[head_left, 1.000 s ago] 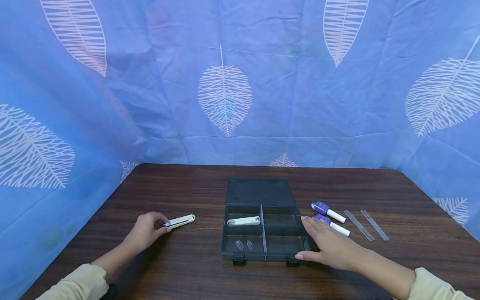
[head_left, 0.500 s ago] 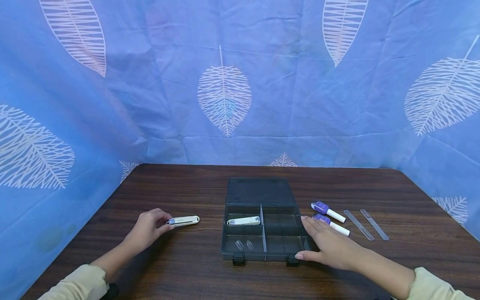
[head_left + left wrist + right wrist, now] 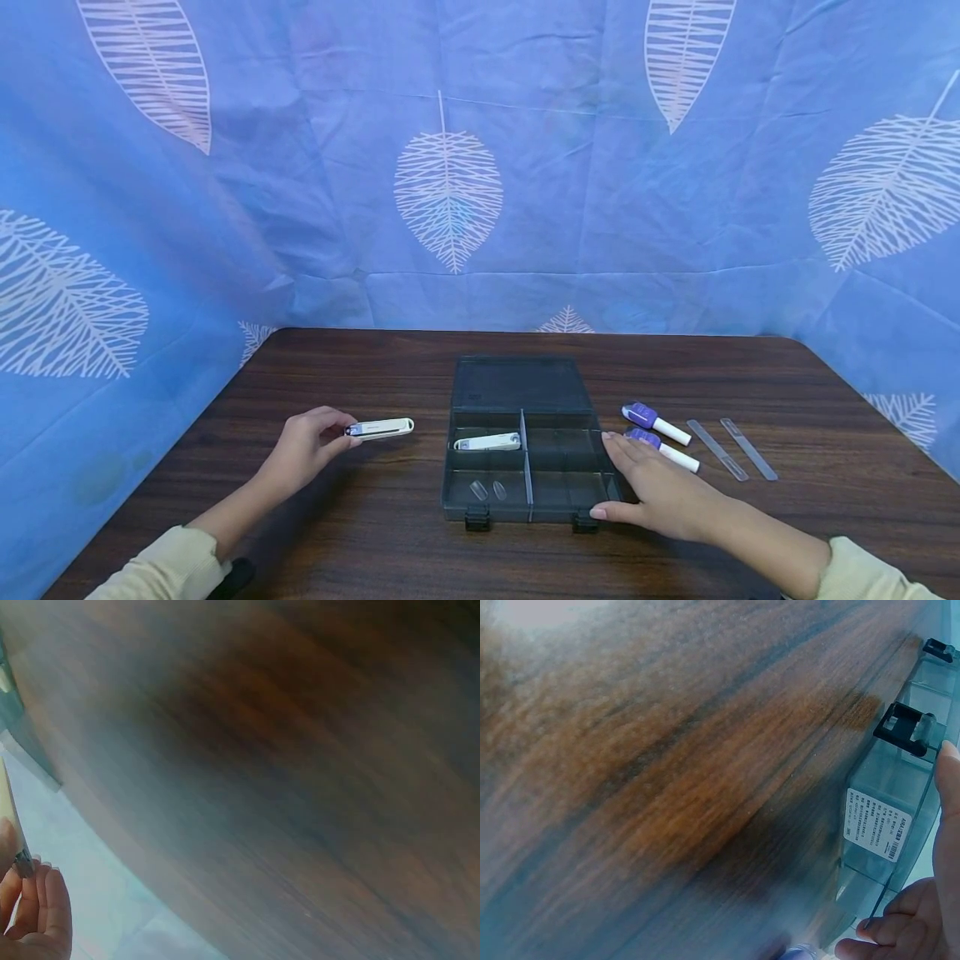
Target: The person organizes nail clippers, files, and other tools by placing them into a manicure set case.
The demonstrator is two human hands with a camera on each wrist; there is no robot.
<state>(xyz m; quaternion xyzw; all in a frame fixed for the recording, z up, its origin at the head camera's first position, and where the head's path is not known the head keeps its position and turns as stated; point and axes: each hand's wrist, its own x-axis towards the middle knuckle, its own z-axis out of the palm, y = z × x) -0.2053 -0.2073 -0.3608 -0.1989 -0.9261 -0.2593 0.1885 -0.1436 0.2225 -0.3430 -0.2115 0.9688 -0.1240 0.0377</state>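
My left hand pinches a white nail clipper by its metal jaw end, over the table to the left of the box. Its handle points right; in the left wrist view the clipper shows at the left edge between thumb and fingers. The dark see-through divided box lies with its lid folded back. A second nail clipper lies in its back left compartment; two clear nail tips lie in the front left one. My right hand rests along the box's right wall, fingers extended, thumb at the front corner.
Two purple nail polish bottles with white caps lie right of the box, one partly behind my right hand. Two clear nail files lie farther right. A dark wooden table carries everything, with a blue leaf-patterned cloth hanging around it.
My left hand has moved right and slightly away from me with the nail clipper, bringing it nearer the box. The right hand and the box have stayed in place.
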